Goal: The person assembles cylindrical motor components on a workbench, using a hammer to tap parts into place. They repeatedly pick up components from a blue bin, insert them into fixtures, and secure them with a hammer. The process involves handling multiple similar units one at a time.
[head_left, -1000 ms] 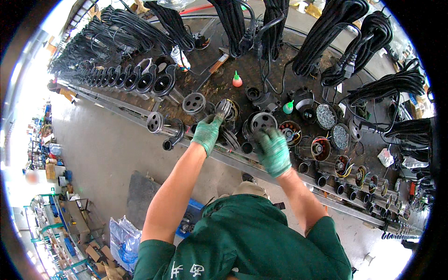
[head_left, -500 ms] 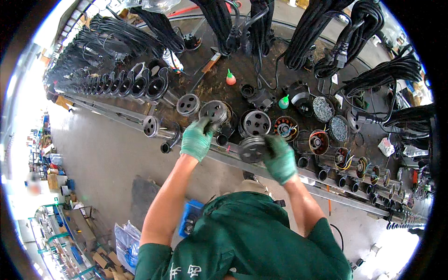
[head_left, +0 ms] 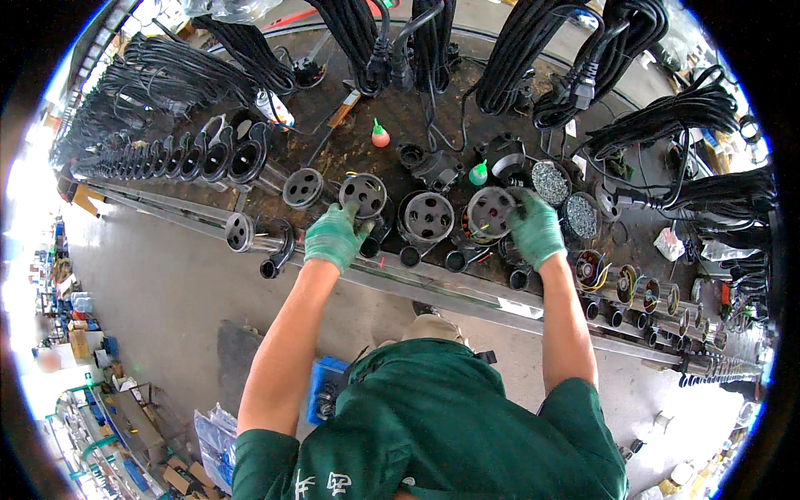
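My right hand (head_left: 537, 229), green-gloved: fingers clamped on the right rim of one grey holed disc (head_left: 492, 208), which lies over an upright motor housing; whether it is seated or just above, I cannot tell. My left hand (head_left: 332, 237), gloved to match: fingers and thumb parted at the lower left of a second holed disc (head_left: 362, 194), touching it, this disc topping another upright housing; whether they grip, I cannot tell. Between my hands: one middle disc (head_left: 428, 218), five-holed, face up on its housing. Just left of my left hand's disc: one disc-topped canister (head_left: 303, 189), tilted; nearer me, one steel canister (head_left: 239, 232) on its side, at the counter's edge. Just right of my right hand: two round tubs, one far (head_left: 551, 180), one near (head_left: 582, 215), each filled with small grey pieces. Beyond the discs, on the brown counter (head_left: 346, 158): one red squeeze bottle (head_left: 381, 136), one green squeeze bottle (head_left: 477, 173), one black casting (head_left: 431, 167). Farther off: one wooden-handled tool (head_left: 344, 109); bundled black cables (head_left: 521, 58) along the far side. Right, receding: a row of open motor housings (head_left: 625, 285), coloured wires showing.
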`<state>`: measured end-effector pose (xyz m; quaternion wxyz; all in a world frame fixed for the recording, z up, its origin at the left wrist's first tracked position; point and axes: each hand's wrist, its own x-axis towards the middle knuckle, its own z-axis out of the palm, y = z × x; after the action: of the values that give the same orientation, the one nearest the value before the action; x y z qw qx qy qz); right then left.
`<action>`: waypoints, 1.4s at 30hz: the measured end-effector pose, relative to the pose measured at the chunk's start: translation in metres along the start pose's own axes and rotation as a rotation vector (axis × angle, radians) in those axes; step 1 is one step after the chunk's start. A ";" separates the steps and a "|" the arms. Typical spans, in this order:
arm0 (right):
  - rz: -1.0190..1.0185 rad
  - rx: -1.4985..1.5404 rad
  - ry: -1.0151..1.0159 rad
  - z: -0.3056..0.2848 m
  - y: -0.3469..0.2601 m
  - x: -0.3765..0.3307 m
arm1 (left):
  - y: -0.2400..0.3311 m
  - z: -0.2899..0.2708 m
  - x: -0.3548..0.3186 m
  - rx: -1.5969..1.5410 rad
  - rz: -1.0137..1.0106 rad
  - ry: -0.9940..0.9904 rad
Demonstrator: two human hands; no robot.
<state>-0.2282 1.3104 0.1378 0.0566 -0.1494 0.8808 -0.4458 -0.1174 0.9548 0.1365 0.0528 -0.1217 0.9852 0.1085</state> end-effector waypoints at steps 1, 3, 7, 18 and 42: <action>0.004 -0.087 -0.037 0.007 -0.001 0.000 | 0.000 0.001 -0.001 -0.005 -0.017 -0.002; -0.002 -0.223 -0.057 0.017 -0.005 -0.004 | -0.006 0.004 -0.002 -0.148 -0.046 -0.018; 0.019 -0.245 -0.081 0.022 0.002 -0.003 | -0.013 0.013 -0.002 -0.149 -0.056 0.040; -0.226 0.027 -0.038 0.029 -0.083 -0.029 | -0.039 0.034 -0.036 -0.237 -0.033 0.272; -0.038 -0.617 -0.453 0.242 0.008 -0.062 | -0.037 0.150 -0.056 -0.324 0.034 -0.028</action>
<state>-0.1147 1.1486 -0.0146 0.1940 -0.2706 0.9358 -0.1162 -0.0420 0.9669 -0.0089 0.0442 -0.1103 0.9559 0.2685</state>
